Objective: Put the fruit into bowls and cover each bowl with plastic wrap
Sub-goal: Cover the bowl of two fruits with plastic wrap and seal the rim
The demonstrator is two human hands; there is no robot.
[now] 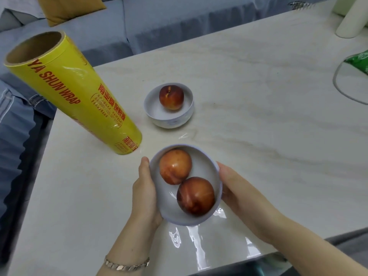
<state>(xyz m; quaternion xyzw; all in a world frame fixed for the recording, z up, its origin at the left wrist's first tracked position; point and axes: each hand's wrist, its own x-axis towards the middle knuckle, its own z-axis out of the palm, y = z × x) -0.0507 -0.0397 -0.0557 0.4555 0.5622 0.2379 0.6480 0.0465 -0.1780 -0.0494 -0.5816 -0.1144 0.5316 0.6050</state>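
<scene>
Both hands cup a white bowl (pixel 185 185) near the front edge of the worktop (pixel 258 108). Left hand (pixel 144 193) presses its palm and thumb against the bowl's left wall, thumb tip up at the rim; fingers wrap under and are hidden. Right hand (pixel 237 189) clamps the right wall the same way, thumb along the rim. Grip on each side is closed on the bowl, w/ the bowl tilted so its opening faces the camera. A bracelet (pixel 127 264) sits on the left wrist.

Inside the bowl are 2 reddish-orange peaches, touching: one (pixel 175 166) at upper left, a darker one (pixel 196 196) at lower right. Clear plastic wrap (pixel 195 242) shines below the bowl, spread over the worktop toward the front edge; can't tell whether it already covers the bowl's opening.

Farther back, about mid-worktop, a second white bowl (pixel 169 114) stands upright w/ a single peach (pixel 171 97) in it, well apart from the held bowl.

To the left, a large yellow roll of plastic wrap (pixel 79 96) stands on end near the left edge of the worktop, long axis leaning up and to the left in this wide view, open cardboard core at top.

The right half of the worktop is mostly bare. A green packet (pixel 358 61) sits at the right edge, and a white object (pixel 350 18) at the far right corner.
</scene>
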